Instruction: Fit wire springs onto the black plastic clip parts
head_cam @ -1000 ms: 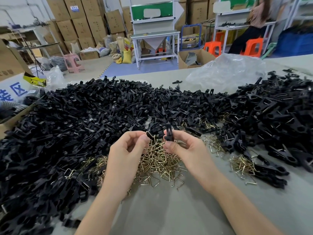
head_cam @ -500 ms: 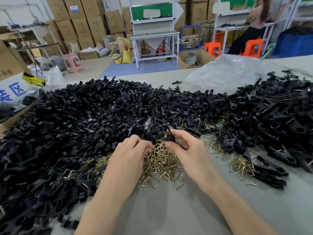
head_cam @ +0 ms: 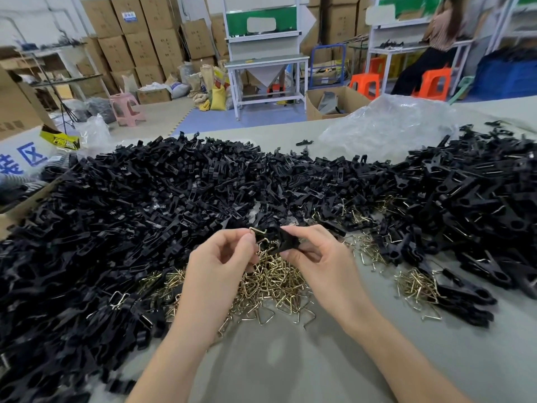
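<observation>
My left hand [head_cam: 220,263] pinches a brass-coloured wire spring [head_cam: 260,235] between thumb and forefinger. My right hand [head_cam: 319,257] grips a black plastic clip part [head_cam: 286,242] by its rear end. The spring's end touches the clip's left tip, just above a heap of loose wire springs [head_cam: 270,286] on the grey table [head_cam: 290,367]. A wide pile of black clip parts [head_cam: 145,205] covers the table's left and middle.
More black clips [head_cam: 479,193] lie heaped at the right, with a small cluster of springs [head_cam: 415,286] beside them. A crumpled clear plastic bag [head_cam: 389,126] sits at the back. A cardboard box [head_cam: 17,117] stands at the left edge. A person [head_cam: 438,39] sits far behind.
Both hands dipped toward the spring heap, then rose again. My left hand now holds a spring against the clip that my right hand kept.
</observation>
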